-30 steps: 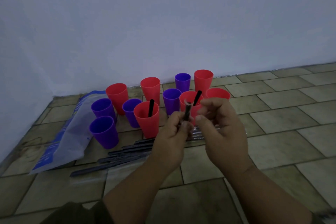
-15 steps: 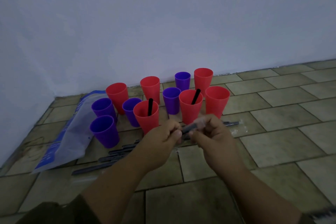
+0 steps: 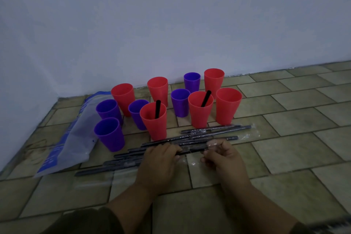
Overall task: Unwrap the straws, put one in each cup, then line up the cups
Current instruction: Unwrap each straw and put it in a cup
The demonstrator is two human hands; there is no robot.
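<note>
Gripping a thin black straw in clear wrapping [image 3: 191,150] close to the tiled floor [image 3: 294,150], the left hand [image 3: 159,159] curled round one end and the right hand [image 3: 223,156] pinched the other, hiding both tips. Beyond lay more wrapped straws [image 3: 212,130], then red and purple plastic cups [image 3: 228,108], two red ones holding bare straws.

Bare indoor room, exact kind undetermined: tiled floor [image 3: 284,148] meets plain white wall [image 3: 171,15]; corner [image 3: 57,98] at 10 o'clock.

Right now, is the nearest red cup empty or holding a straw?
Holding one: a black straw sticks up out of the nearest red cup.
</note>
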